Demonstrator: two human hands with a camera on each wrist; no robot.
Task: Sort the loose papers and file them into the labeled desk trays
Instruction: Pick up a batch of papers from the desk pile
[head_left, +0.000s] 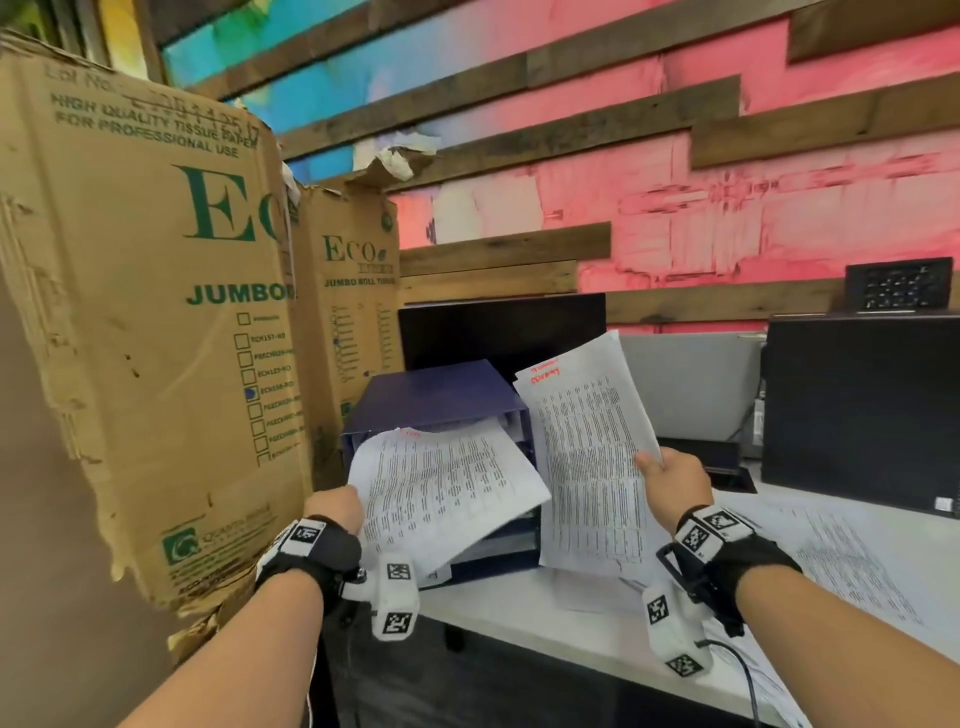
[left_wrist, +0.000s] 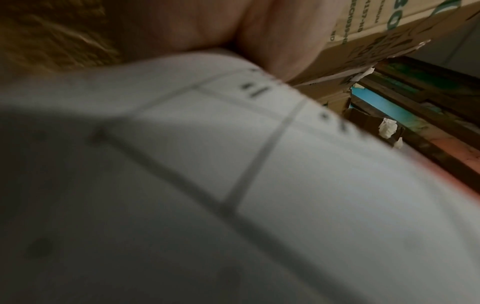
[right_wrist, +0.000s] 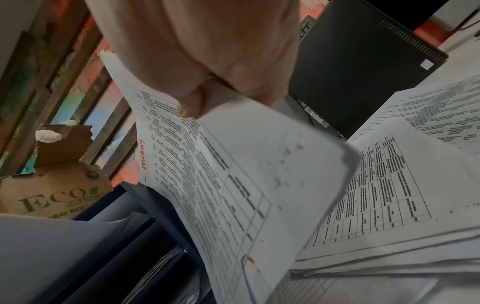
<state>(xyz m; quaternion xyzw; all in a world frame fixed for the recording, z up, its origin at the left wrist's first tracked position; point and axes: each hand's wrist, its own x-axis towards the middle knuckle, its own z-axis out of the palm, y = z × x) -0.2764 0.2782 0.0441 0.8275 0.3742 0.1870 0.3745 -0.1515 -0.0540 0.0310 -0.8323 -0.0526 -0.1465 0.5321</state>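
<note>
The left hand (head_left: 335, 506) has its grip pinched on the near edge of a printed sheet (head_left: 441, 486) whose far end lies at the mouth of the dark blue desk trays (head_left: 441, 400). The right hand (head_left: 675, 480) has its grip closed, thumb on top, on a second printed sheet (head_left: 587, 447) held upright just right of the trays. More loose papers (right_wrist: 405, 185) lie on the white bench (head_left: 519, 613), with tall cardboard boxes (head_left: 145, 312) to the left.

Matt paper sheets (head_left: 447, 483); creased cardboard box (head_left: 140, 312)
</note>
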